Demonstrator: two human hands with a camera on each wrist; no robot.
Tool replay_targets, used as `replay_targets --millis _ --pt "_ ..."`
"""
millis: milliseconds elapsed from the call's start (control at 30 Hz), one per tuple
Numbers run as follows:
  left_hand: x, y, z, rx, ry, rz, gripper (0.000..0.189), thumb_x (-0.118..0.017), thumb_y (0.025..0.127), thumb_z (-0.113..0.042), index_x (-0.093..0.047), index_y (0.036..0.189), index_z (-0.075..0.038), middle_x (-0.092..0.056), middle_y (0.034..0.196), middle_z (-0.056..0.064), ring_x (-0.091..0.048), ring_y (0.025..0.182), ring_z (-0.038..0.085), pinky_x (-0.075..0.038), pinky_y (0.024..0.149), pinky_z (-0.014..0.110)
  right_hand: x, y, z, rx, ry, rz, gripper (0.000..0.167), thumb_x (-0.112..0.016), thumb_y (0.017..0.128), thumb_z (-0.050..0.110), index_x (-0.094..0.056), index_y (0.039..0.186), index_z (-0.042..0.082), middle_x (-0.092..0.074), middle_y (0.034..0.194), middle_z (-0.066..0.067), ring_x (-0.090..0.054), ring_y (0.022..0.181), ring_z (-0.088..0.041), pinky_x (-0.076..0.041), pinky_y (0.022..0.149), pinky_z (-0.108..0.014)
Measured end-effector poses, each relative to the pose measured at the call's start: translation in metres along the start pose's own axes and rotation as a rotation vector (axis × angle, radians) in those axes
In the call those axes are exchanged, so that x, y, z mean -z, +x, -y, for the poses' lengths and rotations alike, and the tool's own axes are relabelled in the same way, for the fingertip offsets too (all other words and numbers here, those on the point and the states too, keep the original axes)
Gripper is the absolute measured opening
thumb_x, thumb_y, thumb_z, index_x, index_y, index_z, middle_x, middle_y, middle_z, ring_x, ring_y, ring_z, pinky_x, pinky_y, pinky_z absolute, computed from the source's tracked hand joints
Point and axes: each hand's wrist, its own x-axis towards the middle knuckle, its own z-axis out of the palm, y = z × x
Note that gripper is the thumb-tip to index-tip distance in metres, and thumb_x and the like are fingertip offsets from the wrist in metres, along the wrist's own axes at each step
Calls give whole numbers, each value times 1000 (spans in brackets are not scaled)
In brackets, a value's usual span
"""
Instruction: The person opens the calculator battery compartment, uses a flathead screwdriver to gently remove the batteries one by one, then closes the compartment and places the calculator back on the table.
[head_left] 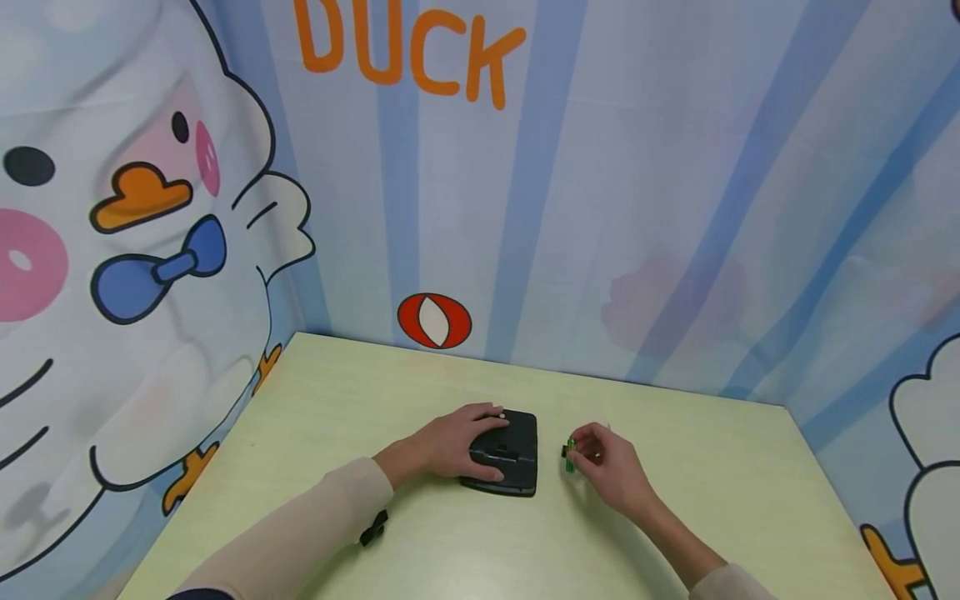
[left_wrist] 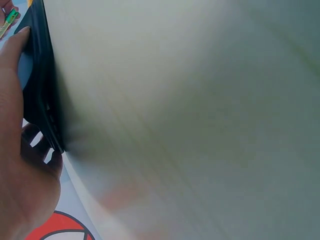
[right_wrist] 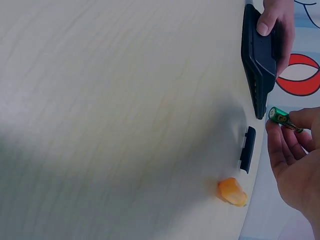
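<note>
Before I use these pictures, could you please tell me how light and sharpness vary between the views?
Head view: bright, pale glare low on the table, soft shadow by the right hand; left wrist view: dimmer, a blurred reddish patch on the table; right wrist view: broad shadow, orange object hazy, green battery fairly crisp.

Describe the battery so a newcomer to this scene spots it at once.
On the pale table, the left hand rests on a black device. Right of that device in the head view, the right hand pinches the battery. It is a small green cylinder, unlike the nearby black piece and orange lump.
</note>
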Motion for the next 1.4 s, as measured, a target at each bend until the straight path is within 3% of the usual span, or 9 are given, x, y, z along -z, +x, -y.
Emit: replay_targets --millis 1000,1400 --pt "3 -4 -5 10 -6 -2 88 -68 91 -71 -45 163 -27 -32 171 -1 -30 157 23 -38 121 48 -16 -6 -14 -109 -54 2 11 -77 92 2 -71 101 3 -66 85 -1 -61 79 -14 -53 68 -24" --pt "2 -2 -3 3 -9 -6 87 -68 90 -71 -45 163 -28 -32 171 -1 -30 158 24 -39 121 48 -17 -8 -9 -99 -111 0 8 -76 92 4 -70 96 3 -64 79 0 -57 71 -14 -47 62 -26"
